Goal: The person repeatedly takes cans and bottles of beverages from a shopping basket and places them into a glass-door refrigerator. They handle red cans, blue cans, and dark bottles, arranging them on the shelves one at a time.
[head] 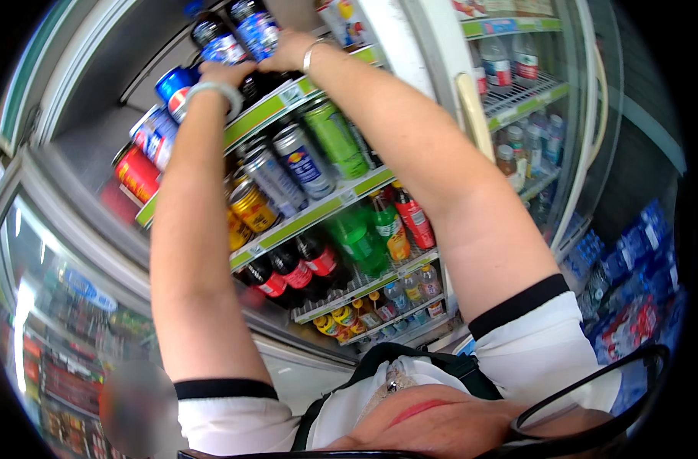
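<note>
At the upper shelf of an open drinks fridge, both my arms reach up and in. My right hand [285,53] is around the lower side of a dark cola bottle with a blue label [256,27]. Just left of it, my left hand [226,72] lies across the lower part of a second blue-labelled cola bottle [221,45], thumb towards the right hand. The far fingers of both hands are hidden. Left of my left wrist, on the same shelf, stand a blue can [174,87], a blue-and-white can [154,131] and a red can [135,172].
Lower shelves hold a green can [336,137], gold cans [252,205], red-labelled cola bottles [294,267] and a large green bottle [357,238]. A door handle [474,117] is close to my right arm. Wrapped bottle packs [630,321] are stacked at right. A glass door [91,287] stands left.
</note>
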Motion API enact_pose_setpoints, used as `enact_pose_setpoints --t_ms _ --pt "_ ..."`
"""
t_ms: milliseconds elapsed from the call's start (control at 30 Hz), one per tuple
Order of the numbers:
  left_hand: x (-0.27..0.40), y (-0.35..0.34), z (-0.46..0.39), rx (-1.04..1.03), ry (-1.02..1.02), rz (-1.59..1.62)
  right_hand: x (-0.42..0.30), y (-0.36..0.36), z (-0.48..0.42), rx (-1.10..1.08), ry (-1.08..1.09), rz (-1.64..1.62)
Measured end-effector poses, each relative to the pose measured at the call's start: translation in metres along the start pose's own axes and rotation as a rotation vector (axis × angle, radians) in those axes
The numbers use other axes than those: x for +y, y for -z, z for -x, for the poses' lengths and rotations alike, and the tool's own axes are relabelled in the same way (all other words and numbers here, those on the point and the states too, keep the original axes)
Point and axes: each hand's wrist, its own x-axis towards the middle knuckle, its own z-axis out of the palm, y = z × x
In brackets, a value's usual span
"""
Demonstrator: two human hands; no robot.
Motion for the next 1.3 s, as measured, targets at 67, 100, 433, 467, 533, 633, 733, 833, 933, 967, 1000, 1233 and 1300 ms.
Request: enact_pose_setpoints --t_ms 67,100,433,467,533,633,733,833,933,967,1000,1233,1300 --pt "0.000 0.012 0.004 -0.120 0.002 0.068 -0.009 0.007 0.007 -0.042 -0.067 0.020" --pt "0.000 0.022 0.009 -0.155 0.043 0.047 -0.018 0.006 0.009 -0.052 -0.156 0.053" --pt "0.004 0.016 0.066 0.051 -0.176 -0.167 -0.019 0.013 0.012 -0.096 -0.183 0.059" --pt "-0.014 0.012 0.061 0.149 -0.329 -0.089 -0.023 0.015 0.018 -0.067 -0.138 0.005" --pt "-0.002 0.001 0.098 0.308 -0.588 -0.077 -0.014 0.030 0.025 0.119 -0.094 -0.025" --pt "0.005 0.002 0.172 0.328 -0.851 -0.033 -0.010 0.048 0.056 0.465 0.166 -0.093" --pt "-0.039 0.003 0.250 0.088 -0.795 0.183 -0.013 0.037 0.130 0.496 0.537 -0.182" --pt "-0.093 -0.020 0.320 -0.203 -0.738 0.209 0.008 0.056 0.253 0.051 0.591 -0.325" --pt "-0.161 -0.069 0.371 -0.650 -0.500 0.222 0.065 0.090 0.375 -0.501 0.298 -0.306" --pt "-0.199 -0.088 0.391 -0.835 -0.310 0.325 0.090 0.094 0.408 -0.628 0.095 -0.337" --pt "-0.219 -0.097 0.413 -0.939 -0.148 0.395 0.114 0.096 0.442 -0.703 -0.253 -0.402" --pt "-0.331 -0.162 0.546 -1.402 0.343 0.493 0.303 0.129 0.688 -0.759 -1.261 0.087" --pt "-0.330 -0.173 0.561 -1.511 0.292 0.452 0.341 0.113 0.743 -1.095 -1.571 0.154"
